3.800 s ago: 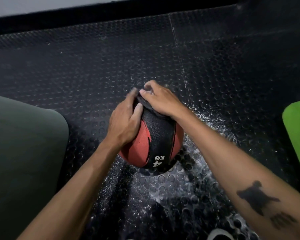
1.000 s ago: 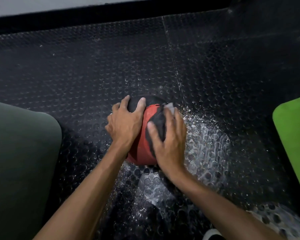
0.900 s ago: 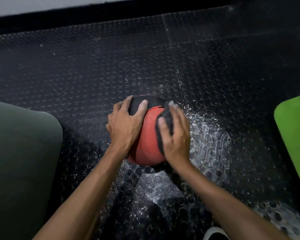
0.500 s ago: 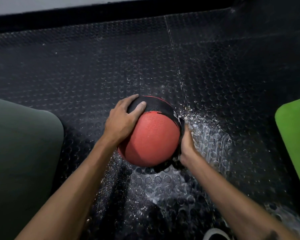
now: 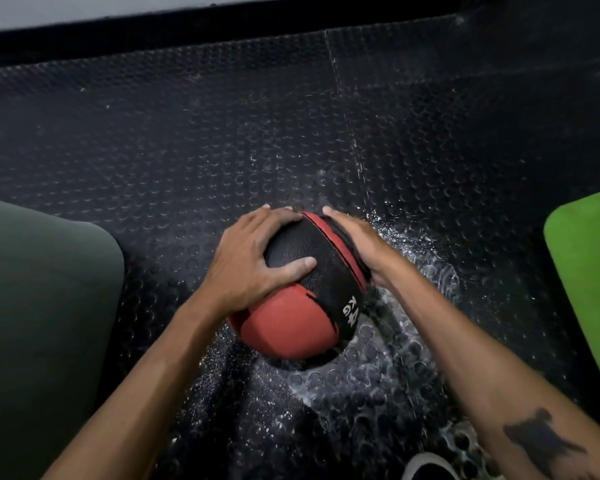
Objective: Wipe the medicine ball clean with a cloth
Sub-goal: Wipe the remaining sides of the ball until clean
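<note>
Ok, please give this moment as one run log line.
left hand: steadies medicine ball | right hand: presses cloth on ball's side | wiping underway

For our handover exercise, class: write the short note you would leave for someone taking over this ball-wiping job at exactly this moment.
Left hand: fingers spread over the top left of the round red and black textured medicine ball, thumb on its black panel, steadying it.
Right hand: flat against the ball's right side, pressing the dark cloth onto it; only the cloth's edge shows.
The ball sits on the wet black studded rubber floor mat.
Done: I cannot tell how much of the ball is wiped.
Left: turn the ball, probably wipe the red panel facing you and the underside.
</note>
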